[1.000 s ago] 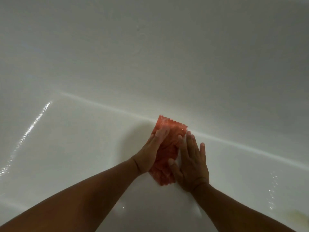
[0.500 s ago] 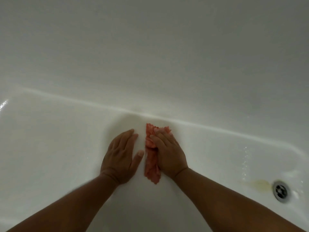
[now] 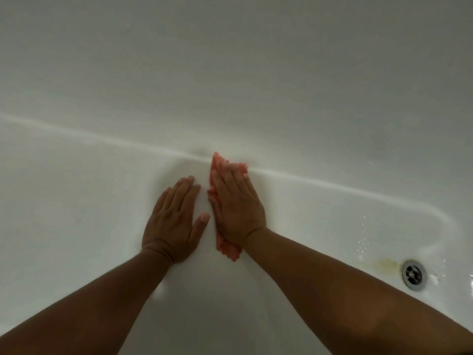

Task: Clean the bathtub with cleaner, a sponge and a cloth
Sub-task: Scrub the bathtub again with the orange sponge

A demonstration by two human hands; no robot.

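1. The white bathtub (image 3: 76, 213) fills everything I see. Its floor takes the lower half and its far wall rises above. A pale seam (image 3: 332, 185) marks where the two meet, running in from the left end and curving round at the right corner.
2. The cloth (image 3: 227, 248) is coral pink and bunched lengthwise into a narrow, crumpled strip. It lies on the tub floor near the middle. Its upper end reaches the seam at the foot of the far wall, and its lower end pokes out in ragged folds beside my right wrist. The rest is hidden under my palm.
3. My right hand (image 3: 236, 203) lies flat on the cloth, palm down, with the fingers straight and close together and pointing at the far wall. It presses the cloth against the tub and does not grip it. The fingertips are blurred.
4. My left hand (image 3: 174, 221) rests flat on the bare tub floor just beside the cloth, on its left. The fingers are straight and the thumb is spread towards the cloth. I cannot tell whether the thumb tip touches it.
5. A round metal drain (image 3: 414, 275) sits at the right end of the tub floor, well apart from both hands. A yellowish stain (image 3: 384, 265) lies just beside it on the left, with glinting water drops (image 3: 363, 239) above that.
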